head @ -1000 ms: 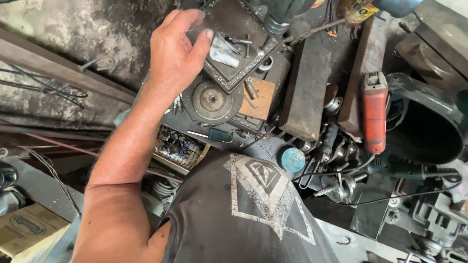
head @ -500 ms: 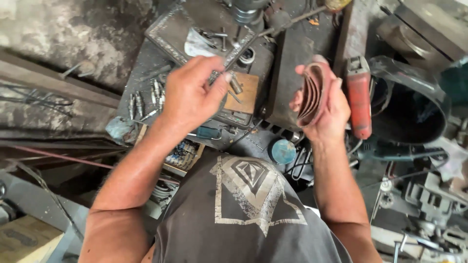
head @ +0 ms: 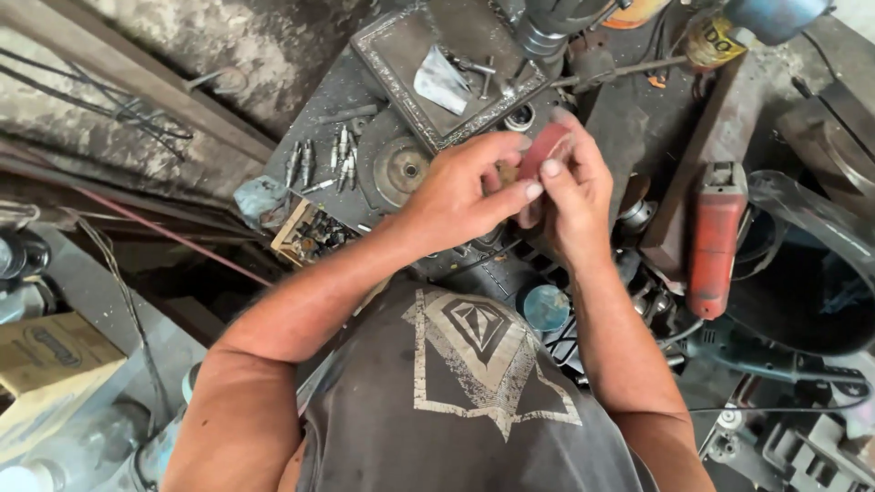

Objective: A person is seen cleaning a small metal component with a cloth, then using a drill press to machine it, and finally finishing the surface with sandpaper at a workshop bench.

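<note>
A reddish-brown abrasive strip (head: 545,146), rolled into a loose loop, sits pinched between both hands above the middle of the cluttered counter (head: 337,91). The right hand (head: 572,196) curls around the strip from behind, its thumb pressed on the near edge and its fingers closed up against the back of the roll. The left hand (head: 460,191) comes in from the side, fingers bent and drawn together, fingertips meeting the strip beside the right thumb; whether it grips the strip or only steadies it I cannot tell. Both hands touch one another at the knuckles.

Just beyond the hands lies a shallow square metal tray (head: 401,41) with a crumpled scrap of foil (head: 440,80) and a few bolts in it. To the left of the left hand is a round metal disc (head: 401,169), and past that a row of small spark plugs (head: 319,164) on the dark counter. A small wooden box of odd parts (head: 310,235) sits near the left forearm. To the right, well apart from the hands, a red angle grinder (head: 715,237) lies lengthwise, and a blue round lid (head: 545,307) shows just below the right wrist.
</note>
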